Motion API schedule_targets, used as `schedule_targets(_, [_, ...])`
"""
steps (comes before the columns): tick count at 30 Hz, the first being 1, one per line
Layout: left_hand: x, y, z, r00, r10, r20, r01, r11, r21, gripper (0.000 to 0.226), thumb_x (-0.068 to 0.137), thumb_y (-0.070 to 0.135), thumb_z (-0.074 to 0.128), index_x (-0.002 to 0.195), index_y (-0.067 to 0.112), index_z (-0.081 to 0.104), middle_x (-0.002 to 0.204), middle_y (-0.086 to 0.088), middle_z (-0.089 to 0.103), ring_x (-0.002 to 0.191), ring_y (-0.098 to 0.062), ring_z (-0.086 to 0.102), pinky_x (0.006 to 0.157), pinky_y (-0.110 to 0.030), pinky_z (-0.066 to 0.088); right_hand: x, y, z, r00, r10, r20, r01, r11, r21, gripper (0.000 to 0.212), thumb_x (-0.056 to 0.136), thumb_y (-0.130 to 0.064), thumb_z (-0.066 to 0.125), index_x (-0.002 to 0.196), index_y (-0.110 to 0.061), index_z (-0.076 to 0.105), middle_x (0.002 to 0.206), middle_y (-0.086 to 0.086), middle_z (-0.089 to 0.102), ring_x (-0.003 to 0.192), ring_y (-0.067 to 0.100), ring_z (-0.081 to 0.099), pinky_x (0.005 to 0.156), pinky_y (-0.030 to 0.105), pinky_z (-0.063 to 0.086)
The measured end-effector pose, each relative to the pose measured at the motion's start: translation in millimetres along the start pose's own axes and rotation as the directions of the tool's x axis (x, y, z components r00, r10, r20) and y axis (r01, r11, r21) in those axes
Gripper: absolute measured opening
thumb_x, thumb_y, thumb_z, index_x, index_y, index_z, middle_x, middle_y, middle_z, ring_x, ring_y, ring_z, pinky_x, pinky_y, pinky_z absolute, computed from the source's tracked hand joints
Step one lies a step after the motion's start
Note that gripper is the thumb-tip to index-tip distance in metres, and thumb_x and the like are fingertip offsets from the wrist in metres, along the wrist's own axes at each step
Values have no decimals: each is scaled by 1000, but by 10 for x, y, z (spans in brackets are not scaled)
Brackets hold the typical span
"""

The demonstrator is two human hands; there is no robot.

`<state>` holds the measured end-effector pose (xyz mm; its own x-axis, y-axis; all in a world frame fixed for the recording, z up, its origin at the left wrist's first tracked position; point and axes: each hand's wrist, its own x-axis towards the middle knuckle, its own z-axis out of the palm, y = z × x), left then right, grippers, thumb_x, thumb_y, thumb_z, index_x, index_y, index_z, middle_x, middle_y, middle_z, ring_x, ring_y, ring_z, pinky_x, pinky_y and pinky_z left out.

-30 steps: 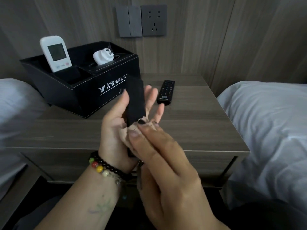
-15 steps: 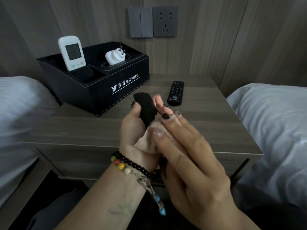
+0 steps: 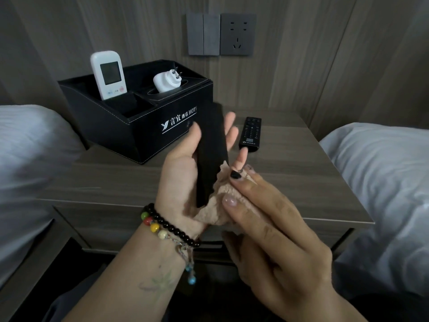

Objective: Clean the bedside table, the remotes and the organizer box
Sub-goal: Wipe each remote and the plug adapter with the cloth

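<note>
Since half a second ago the black remote (image 3: 212,154) tipped more upright in the left hand (image 3: 185,180), thumb and fingers clasping its edges to expose the face. Right hand (image 3: 274,228) pinches the cloth (image 3: 220,201) against its near end (mid-wipe, likely). Second remote (image 3: 250,133) lies on the bench (image 3: 313,182), right of the box (image 3: 144,126).

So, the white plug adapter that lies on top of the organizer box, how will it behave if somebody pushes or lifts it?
The white plug adapter looks like small hard plastic, so probably stiff and light. It leans, rounded, with its prongs raised, on the lid of the organizer box, so a push may well roll or tip it. Its smooth shell could be somewhat slippery.
</note>
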<state>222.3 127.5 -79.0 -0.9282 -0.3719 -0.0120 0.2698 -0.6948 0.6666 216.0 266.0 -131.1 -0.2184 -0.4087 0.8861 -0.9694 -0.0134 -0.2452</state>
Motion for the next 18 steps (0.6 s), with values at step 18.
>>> schedule_targets(18, [-354, -396, 36, 927, -119, 355, -221, 592, 775, 30, 95, 30, 49, 110, 56, 50, 109, 28, 64, 91, 2, 66, 60, -25, 56, 215, 456, -278, 887, 416, -202, -414, 909, 54, 42, 83, 11, 48, 120, -2, 64, 124, 6, 62, 121, 4, 54, 99, 13, 41])
